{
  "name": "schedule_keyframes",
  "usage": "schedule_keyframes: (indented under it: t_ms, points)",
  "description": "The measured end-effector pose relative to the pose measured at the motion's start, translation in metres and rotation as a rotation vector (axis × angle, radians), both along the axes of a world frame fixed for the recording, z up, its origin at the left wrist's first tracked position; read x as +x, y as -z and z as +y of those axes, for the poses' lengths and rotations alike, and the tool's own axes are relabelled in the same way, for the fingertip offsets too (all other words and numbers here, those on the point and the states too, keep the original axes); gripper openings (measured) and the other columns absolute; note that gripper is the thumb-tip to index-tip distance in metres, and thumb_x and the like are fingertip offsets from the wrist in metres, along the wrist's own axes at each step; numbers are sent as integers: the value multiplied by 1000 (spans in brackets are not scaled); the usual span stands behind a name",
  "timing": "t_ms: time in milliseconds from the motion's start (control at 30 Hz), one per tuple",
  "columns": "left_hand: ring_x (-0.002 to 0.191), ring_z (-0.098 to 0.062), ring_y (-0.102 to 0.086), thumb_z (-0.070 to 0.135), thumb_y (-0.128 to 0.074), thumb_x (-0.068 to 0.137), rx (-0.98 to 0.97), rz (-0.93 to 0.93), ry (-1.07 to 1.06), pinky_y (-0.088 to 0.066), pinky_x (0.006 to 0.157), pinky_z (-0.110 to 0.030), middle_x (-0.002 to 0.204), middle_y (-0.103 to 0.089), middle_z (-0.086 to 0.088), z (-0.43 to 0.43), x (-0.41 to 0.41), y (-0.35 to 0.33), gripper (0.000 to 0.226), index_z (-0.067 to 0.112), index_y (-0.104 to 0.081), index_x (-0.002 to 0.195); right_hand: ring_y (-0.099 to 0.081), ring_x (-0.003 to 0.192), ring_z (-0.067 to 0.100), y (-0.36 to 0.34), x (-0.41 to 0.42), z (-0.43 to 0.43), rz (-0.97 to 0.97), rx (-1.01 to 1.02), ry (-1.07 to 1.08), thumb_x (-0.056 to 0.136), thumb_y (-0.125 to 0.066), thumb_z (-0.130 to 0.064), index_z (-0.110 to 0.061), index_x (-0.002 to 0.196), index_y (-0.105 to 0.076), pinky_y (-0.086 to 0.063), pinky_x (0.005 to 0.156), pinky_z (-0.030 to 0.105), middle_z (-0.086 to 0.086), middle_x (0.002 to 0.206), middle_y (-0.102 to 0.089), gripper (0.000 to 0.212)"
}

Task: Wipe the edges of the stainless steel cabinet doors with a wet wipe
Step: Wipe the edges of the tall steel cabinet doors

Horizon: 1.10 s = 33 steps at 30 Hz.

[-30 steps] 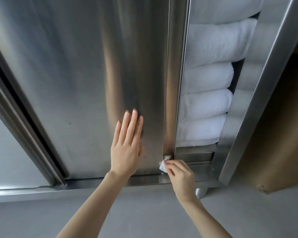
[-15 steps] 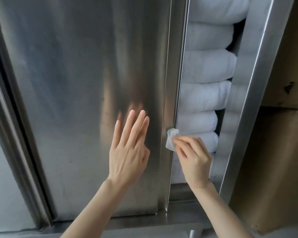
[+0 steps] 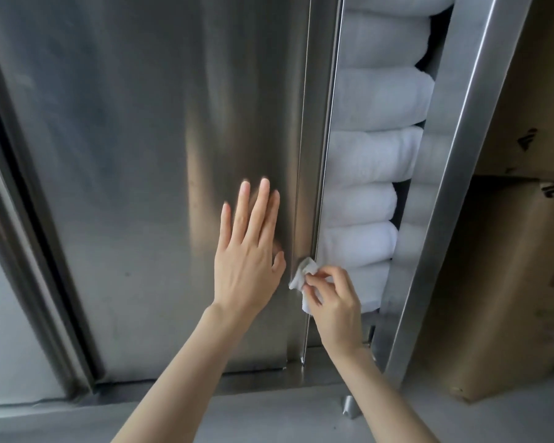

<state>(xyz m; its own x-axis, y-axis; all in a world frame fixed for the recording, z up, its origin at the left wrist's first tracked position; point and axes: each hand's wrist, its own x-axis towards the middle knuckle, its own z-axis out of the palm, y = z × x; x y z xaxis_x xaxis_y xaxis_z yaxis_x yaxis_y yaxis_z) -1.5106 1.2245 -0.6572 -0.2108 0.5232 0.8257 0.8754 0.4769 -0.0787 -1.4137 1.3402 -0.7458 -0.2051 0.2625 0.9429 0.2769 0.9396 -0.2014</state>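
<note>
Here, a person's right hand (image 3: 333, 302) is pinching a crumpled wet wipe (image 3: 303, 276) against the lower part of the door edge (image 3: 317, 139), while the left hand (image 3: 247, 260), fingers straight and together, is resting flat on the stainless steel cabinet door (image 3: 141, 155). Folded white towels (image 3: 375, 155) are sitting just behind that edge; a loosening pinch could be sending the wipe inside, dampening them.
</note>
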Motion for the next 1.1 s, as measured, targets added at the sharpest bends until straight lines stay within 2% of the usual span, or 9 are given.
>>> schedule_keyframes:
  t_ms: [167, 300, 400, 600, 733, 833, 900, 1000, 1100]
  points:
    - [144, -33, -25, 11, -78, 69, -133, 36, -20, -29, 114, -50, 156, -30, -9, -9, 3, 68, 84, 5, -42, 144, -60, 59, 24, 37, 0, -7, 11, -77, 15, 57, -83, 10, -1, 68, -69, -43, 61, 20, 9, 74, -60, 20]
    - [143, -31, -28, 8, -76, 69, -208, 35, -36, -32, 114, -48, 155, -33, -8, -14, 0, 109, 80, 5, -45, 143, -57, 60, 23, 73, -2, -8, -4, -152, 36, 58, -82, 11, -2, 67, -68, -41, 61, 19, 7, 71, -58, 21]
    - [143, -32, -26, 6, -75, 67, -270, 33, -36, -32, 113, -49, 154, -36, -7, -18, 1, 134, 79, 3, -47, 141, -55, 60, 19, 111, 0, -10, -95, -238, 61, 55, -81, 11, -5, 64, -66, -40, 57, 18, 4, 69, -57, 24]
    - [140, -32, -31, 2, -73, 62, -302, -8, -10, -36, 111, -49, 151, -40, -6, -21, 0, 145, 81, 3, -49, 139, -54, 56, 20, 144, -3, -11, -207, -332, 101, 44, -80, 14, -8, 56, -58, -40, 55, 22, 4, 64, -55, 34]
    - [143, -30, -30, -2, -65, 65, -271, -44, 20, -29, 113, -48, 154, -35, -8, -26, 1, 143, 80, 2, -44, 142, -49, 55, 14, 135, -2, -8, -250, -289, 80, 44, -82, 11, -10, 52, -55, -39, 50, 21, 2, 60, -53, 35]
    - [146, -27, -22, 0, -42, 74, -221, -50, 34, -25, 113, -47, 157, -29, -9, -32, 1, 134, 70, 1, -41, 144, -43, 61, 10, 119, 0, -9, -180, -285, 66, 45, -80, 15, -9, 52, -56, -37, 52, 18, 1, 60, -53, 35]
    - [146, -26, -20, 3, -34, 77, -185, -48, 33, -23, 114, -47, 157, -29, -9, -35, -2, 120, 67, 0, -41, 144, -44, 63, 10, 96, 0, -9, -120, -251, 44, 49, -79, 16, -7, 56, -60, -38, 56, 17, 3, 63, -55, 31]
    - [145, -27, -20, 0, -45, 74, -127, -49, 34, -19, 115, -46, 156, -31, -11, -36, -3, 94, 69, 0, -41, 143, -54, 63, 13, 37, -2, -6, -16, -143, 14, 57, -80, 12, -4, 64, -66, -43, 62, 17, 4, 69, -58, 23]
    - [146, -27, -16, 1, -54, 68, -78, -48, 46, -17, 116, -45, 155, -31, -11, -33, -4, 67, 75, 0, -42, 142, -60, 63, 18, -35, -8, 0, 105, -59, 18, 62, -80, 9, -2, 70, -69, -49, 60, 19, 6, 73, -62, 17]
